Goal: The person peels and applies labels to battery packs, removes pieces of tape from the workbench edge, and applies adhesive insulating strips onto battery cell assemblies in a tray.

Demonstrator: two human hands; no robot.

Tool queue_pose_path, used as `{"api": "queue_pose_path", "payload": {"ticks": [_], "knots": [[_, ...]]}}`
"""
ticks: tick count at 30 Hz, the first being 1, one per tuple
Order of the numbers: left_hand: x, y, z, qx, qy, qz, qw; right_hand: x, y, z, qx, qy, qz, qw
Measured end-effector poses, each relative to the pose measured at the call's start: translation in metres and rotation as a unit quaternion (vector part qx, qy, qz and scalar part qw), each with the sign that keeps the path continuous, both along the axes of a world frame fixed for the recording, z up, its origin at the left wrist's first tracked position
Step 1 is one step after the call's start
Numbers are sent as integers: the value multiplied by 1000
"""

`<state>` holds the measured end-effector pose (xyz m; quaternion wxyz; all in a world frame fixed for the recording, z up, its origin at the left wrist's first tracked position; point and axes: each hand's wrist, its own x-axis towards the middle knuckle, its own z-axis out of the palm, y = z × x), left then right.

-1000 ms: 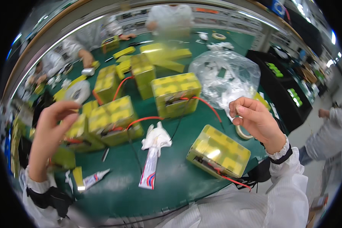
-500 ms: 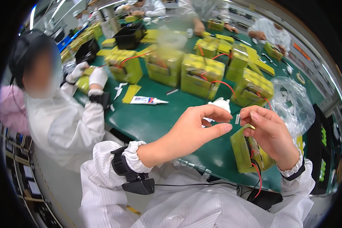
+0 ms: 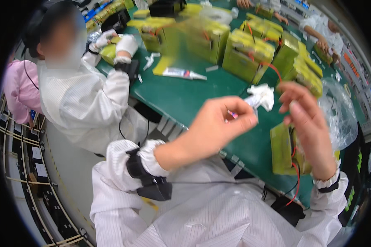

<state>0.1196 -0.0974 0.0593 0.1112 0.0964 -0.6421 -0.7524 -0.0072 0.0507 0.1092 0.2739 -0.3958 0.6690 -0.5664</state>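
Observation:
My left hand (image 3: 218,123) is raised over the near table edge, thumb and forefinger closed in a pinch. Whatever is between its fingertips is too small to make out. To its right, my right hand (image 3: 311,127) is lifted with fingers apart, holding nothing visible and slightly blurred. Below and beside it stands a yellow-green wrapped battery pack (image 3: 278,148) with red and black wires, partly hidden by that hand. Crumpled white tissue (image 3: 264,95) lies just beyond my left fingertips. A small pink and blue printed item (image 3: 231,116) shows through the gap in my left hand.
Several wired battery packs (image 3: 245,57) line the green table (image 3: 177,96). A white glue tube (image 3: 183,73) lies at left centre, and a clear plastic bag (image 3: 338,111) is at right. On the left, a co-worker (image 3: 86,99) in white gloves handles a yellow-green pack.
The view has shifted, so the table things sit higher and further right. My left fingertips have closed together; my right hand has opened and no longer pinches the small white label.

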Motion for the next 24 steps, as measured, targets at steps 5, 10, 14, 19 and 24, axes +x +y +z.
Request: {"api": "queue_pose_path", "payload": {"ticks": [5, 10, 14, 19, 24], "knots": [[15, -69, -44, -26, 39, 184, 982, -11, 41, 2, -9, 54, -128, 990], [49, -149, -79, 130, 29, 312, 941, 8, 114, -19, 60, -30, -38, 997], [70, -161, -99, 192, 43, 371, 908, 69, 96, -82, 115, -320, 45, 939], [73, -155, -103, 226, 74, 358, 903, 111, 43, -161, 145, -556, 20, 818], [84, -144, -113, 248, 92, 338, 903, 137, 15, -242, 30, -563, -65, 823]]}}
